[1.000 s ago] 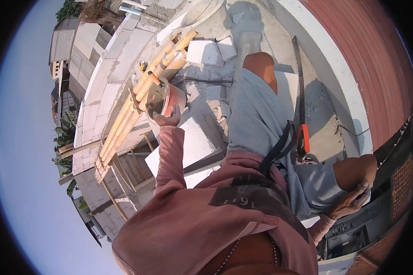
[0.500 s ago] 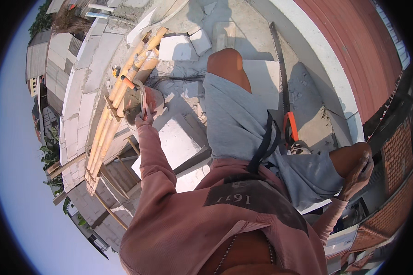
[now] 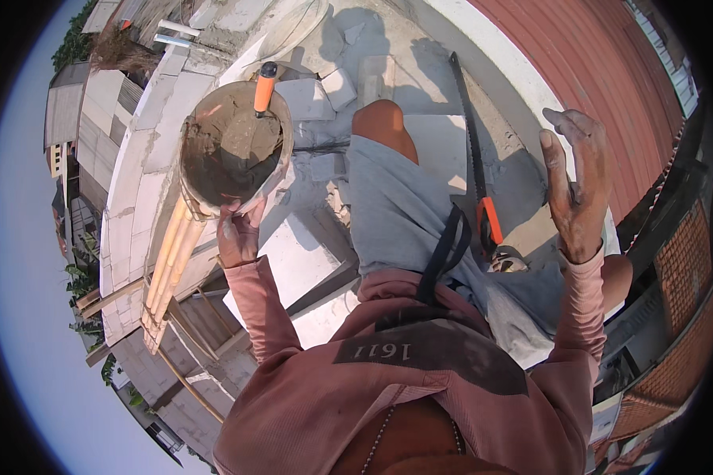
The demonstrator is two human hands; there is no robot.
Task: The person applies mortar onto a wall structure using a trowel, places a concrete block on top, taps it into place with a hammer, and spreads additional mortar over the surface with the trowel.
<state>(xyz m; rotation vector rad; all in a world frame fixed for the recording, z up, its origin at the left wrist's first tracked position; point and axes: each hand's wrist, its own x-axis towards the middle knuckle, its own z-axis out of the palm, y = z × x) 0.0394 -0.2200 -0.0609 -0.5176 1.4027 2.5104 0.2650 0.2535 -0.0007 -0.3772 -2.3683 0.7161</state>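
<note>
My left hand (image 3: 238, 233) grips the lower rim of a mortar bucket (image 3: 193, 150), held up at the left with grey mortar (image 3: 238, 146) inside and an orange-handled tool (image 3: 264, 87) standing in it. My right hand (image 3: 578, 182) is raised at the right, fingers apart and curved, holding nothing. A long hand saw (image 3: 474, 158) with an orange handle (image 3: 489, 222) lies beside my legs, to the left of that hand.
White blocks (image 3: 293, 253) lie beside my legs, with smaller pieces (image 3: 337, 87) ahead. Bamboo poles (image 3: 174, 261) run along the left near a block wall (image 3: 135, 198). A curved white ledge and red metal roof (image 3: 602, 71) border the right, with tiled roofs (image 3: 681, 269) below.
My left hand has lifted the bucket off its spot by the poles, bringing it up and closer. My right hand has left my knee and risen forward, fingers spread.
</note>
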